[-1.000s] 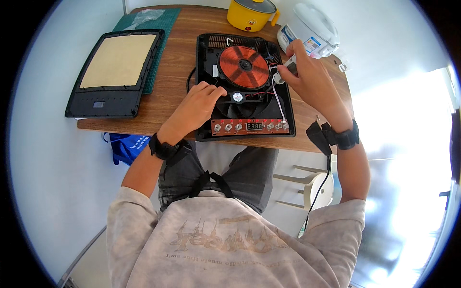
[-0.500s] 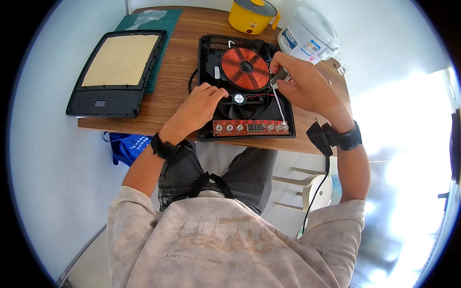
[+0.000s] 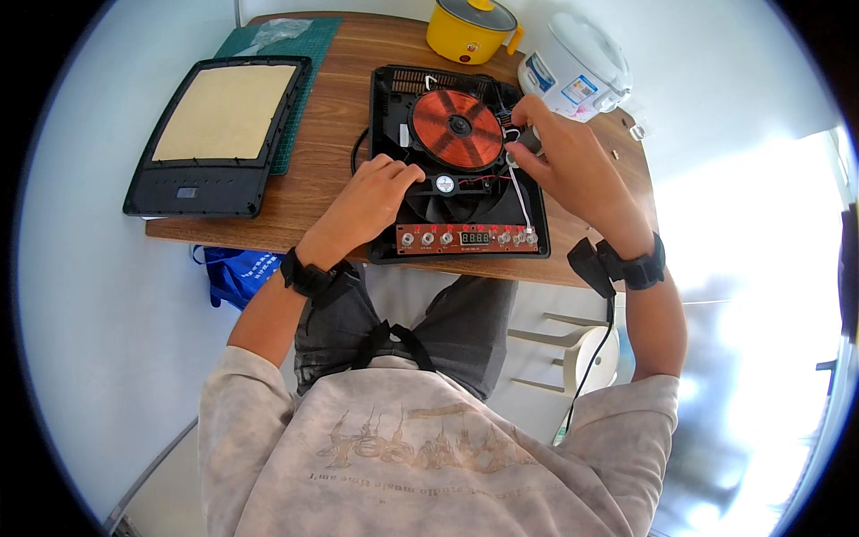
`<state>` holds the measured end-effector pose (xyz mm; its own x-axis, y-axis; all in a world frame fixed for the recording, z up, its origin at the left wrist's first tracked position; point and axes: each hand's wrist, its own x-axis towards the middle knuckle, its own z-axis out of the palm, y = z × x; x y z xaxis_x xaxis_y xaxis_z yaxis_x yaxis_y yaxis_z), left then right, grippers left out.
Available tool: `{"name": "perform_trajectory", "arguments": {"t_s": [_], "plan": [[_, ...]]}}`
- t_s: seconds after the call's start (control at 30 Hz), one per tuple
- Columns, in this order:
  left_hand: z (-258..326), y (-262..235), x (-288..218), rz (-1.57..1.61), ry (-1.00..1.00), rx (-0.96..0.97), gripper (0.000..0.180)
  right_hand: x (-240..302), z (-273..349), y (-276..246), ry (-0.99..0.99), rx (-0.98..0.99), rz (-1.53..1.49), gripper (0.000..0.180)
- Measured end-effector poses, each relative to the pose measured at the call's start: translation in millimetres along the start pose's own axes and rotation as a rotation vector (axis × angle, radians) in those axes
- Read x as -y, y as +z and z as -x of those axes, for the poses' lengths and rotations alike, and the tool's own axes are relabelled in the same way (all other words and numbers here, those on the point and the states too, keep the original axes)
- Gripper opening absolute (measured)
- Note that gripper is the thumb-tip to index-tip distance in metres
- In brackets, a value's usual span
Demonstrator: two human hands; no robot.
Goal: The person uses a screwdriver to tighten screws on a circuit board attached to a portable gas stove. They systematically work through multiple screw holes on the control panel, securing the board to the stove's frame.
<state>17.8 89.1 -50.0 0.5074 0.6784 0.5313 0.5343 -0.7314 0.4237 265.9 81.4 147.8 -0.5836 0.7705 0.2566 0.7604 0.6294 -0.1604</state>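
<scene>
An opened induction cooker base (image 3: 386,107) lies on the wooden table (image 3: 331,170), showing a copper coil (image 3: 456,130), a black fan (image 3: 447,192) and a red control board (image 3: 465,239). My left hand (image 3: 371,192) rests on the base's left part, fingers next to the fan, holding nothing. My right hand (image 3: 559,157) is over the base's right edge, closed on a small grey tool handle (image 3: 528,139) whose tip points at the wires beside the coil.
The cooker's black top cover (image 3: 219,134) with a beige panel lies at the left, partly on a green cutting mat (image 3: 295,54). A yellow pot (image 3: 470,29) and a white rice cooker (image 3: 577,63) stand at the back. A blue bag (image 3: 237,273) lies under the table.
My right hand has shifted left and down from the base's far right corner to the wires beside the coil. My left hand stays on the base.
</scene>
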Motion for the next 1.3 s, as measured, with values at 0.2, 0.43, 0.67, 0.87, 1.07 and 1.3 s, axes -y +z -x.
{"name": "perform_trajectory", "arguments": {"t_s": [0.2, 0.43, 0.67, 0.87, 1.07, 1.3], "plan": [[1.0, 0.6, 1.1, -0.020, 0.005, -0.008, 0.037, 6.4, 5.0, -15.3, 0.086, 0.157, -0.048, 0.031], [-1.3, -3.7, -2.8, 0.018, -0.032, 0.044, 0.030, 6.9, 6.0, -7.8, 0.116, 0.068, 0.019, 0.023], [0.1, 1.1, -0.5, -0.022, 0.012, -0.013, 0.037, 2.9, 8.5, -2.0, 0.063, 0.010, 0.139, 0.024], [0.4, 2.0, 0.5, -0.045, 0.010, -0.018, 0.037, -2.8, 8.9, -18.3, 0.153, 0.111, -0.040, 0.029], [-1.1, 0.1, -1.1, -0.028, 0.015, -0.019, 0.037, -7.5, 3.6, -11.6, 0.093, 0.082, 0.010, 0.032], [0.8, 0.8, -0.4, -0.027, 0.019, -0.030, 0.038, 6.0, -2.2, -10.1, 0.260, 0.122, 0.186, 0.034]]}}
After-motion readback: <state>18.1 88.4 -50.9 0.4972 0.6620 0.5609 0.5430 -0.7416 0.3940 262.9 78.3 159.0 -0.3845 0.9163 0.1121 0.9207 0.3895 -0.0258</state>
